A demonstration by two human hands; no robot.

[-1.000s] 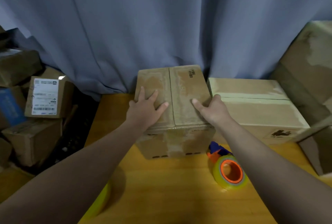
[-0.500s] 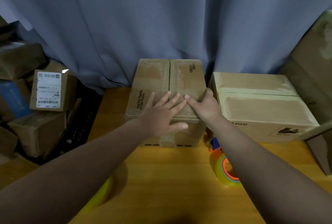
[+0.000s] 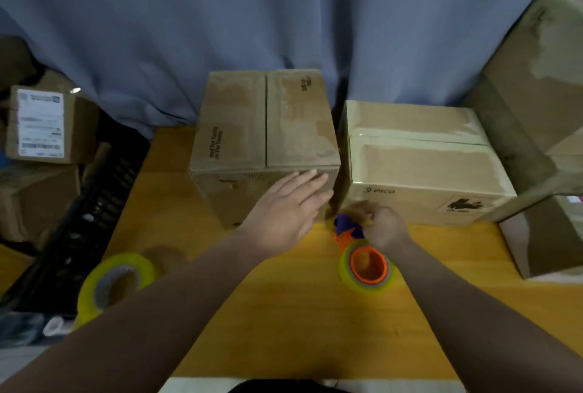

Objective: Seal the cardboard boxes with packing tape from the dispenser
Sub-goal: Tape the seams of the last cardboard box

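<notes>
Near front edge of bench, two bare arms reach in. Loose yellow tape roll lies at left. Tape dispenser with orange middle lies on bench at right, just in front of boxes. Right hand: fingers curl on blue handle, bit blurry. Left hand: fingers straight, flat on front side of brown box. Brown box flaps lie shut. Pale box with tape strip on top sits just beside it, at right. Blue curtain hangs behind.
</notes>
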